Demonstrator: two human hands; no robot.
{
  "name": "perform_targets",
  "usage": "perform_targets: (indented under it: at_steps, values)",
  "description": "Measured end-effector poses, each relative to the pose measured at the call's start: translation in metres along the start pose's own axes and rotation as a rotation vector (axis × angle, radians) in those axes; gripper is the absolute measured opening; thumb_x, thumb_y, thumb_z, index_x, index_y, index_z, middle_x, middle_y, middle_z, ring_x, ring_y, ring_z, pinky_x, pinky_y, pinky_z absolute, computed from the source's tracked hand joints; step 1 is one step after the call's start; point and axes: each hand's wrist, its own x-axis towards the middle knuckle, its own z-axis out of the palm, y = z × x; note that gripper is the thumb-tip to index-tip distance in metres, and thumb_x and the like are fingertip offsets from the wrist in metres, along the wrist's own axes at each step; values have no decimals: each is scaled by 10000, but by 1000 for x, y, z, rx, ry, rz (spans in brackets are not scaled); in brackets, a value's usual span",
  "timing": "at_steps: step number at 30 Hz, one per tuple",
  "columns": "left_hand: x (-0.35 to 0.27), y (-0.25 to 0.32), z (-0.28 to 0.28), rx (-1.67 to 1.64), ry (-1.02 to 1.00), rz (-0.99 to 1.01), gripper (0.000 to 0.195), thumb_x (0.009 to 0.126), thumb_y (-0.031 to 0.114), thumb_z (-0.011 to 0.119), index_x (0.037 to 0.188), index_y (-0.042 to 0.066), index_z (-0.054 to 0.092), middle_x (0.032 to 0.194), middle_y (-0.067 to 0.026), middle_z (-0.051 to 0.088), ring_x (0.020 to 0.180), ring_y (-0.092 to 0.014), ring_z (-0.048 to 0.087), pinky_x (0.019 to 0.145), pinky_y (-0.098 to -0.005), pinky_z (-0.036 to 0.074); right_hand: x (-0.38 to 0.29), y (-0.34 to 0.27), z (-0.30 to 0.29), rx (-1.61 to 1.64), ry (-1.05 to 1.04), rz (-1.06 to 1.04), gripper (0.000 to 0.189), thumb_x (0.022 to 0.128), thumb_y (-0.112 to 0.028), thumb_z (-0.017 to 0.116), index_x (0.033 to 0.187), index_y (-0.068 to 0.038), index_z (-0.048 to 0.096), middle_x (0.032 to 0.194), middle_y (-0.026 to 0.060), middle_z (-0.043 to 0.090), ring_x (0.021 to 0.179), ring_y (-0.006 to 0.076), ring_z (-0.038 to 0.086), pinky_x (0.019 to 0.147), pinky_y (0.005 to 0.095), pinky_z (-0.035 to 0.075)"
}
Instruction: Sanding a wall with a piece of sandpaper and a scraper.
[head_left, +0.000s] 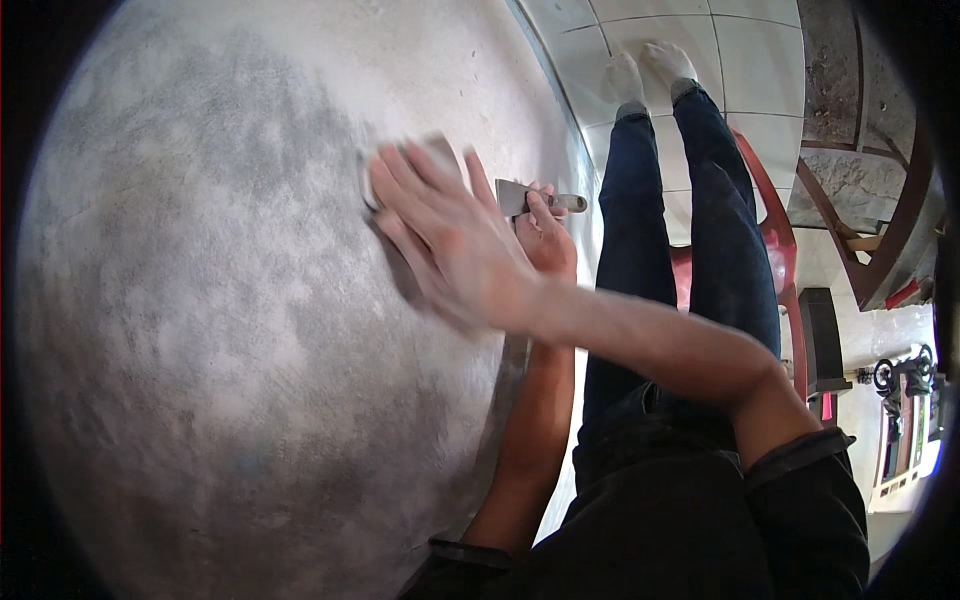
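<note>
My right hand (457, 240), blurred, lies with its fingers spread over a flat pale pad or folded sheet (444, 154), perhaps sandpaper, pressed on a mottled grey and white plastered wall (247, 300). Most of the pad is hidden under the fingers. Beyond the right wrist, my left hand (547, 236) holds a putty knife (514, 198) with a wide metal blade; its handle points toward my legs. My right forearm crosses over the left one.
Below the wall's edge is a floor of pale tiles (667, 45), where my feet rest. A red plastic chair (780, 244) is beside my legs. Farther right stand a brown frame (885, 255), a dark box-like object (821, 337) and what looks like a motorcycle (904, 375).
</note>
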Motion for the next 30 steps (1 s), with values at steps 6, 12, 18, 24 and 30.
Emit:
perform_targets:
  at_steps: [6,12,18,24,30]
  values:
    - [14,-9,7,-60,21,-38,493,1021,393,425,1253,-22,556,1074,-77,667,686,-101,558,624,-244,456,40,14,0,-14,79,-20,444,1031,-277,330,1411,-52,373,1468,156,403,1381,370,331,1138,617,157]
    - [3,-6,8,-76,50,15,492,1019,411,433,1220,-15,576,1021,-67,670,693,-91,558,622,-238,447,35,10,3,32,80,28,483,1032,-282,328,1462,-60,320,1481,149,393,1394,364,310,1145,616,133]
    - [2,-8,3,-18,10,66,505,1028,413,400,1259,-11,547,1019,-70,666,712,-92,558,646,-222,448,7,15,8,-50,23,30,480,1033,-308,321,1458,-86,334,1488,136,387,1398,343,312,1150,617,125]
    - [-1,-18,14,-17,0,209,519,1017,410,434,1282,-29,514,1138,-94,649,810,-109,595,769,-257,472,67,42,-7,-6,111,121,439,1029,-302,324,1393,-70,402,1485,135,392,1394,339,319,1145,619,135]
    - [2,-12,1,-158,-23,75,517,1014,400,440,1240,-53,549,1073,-105,668,724,-101,573,676,-243,448,-63,-5,-4,5,-163,79,527,1026,-289,332,1488,-43,268,1508,160,352,1436,335,245,1150,606,127]
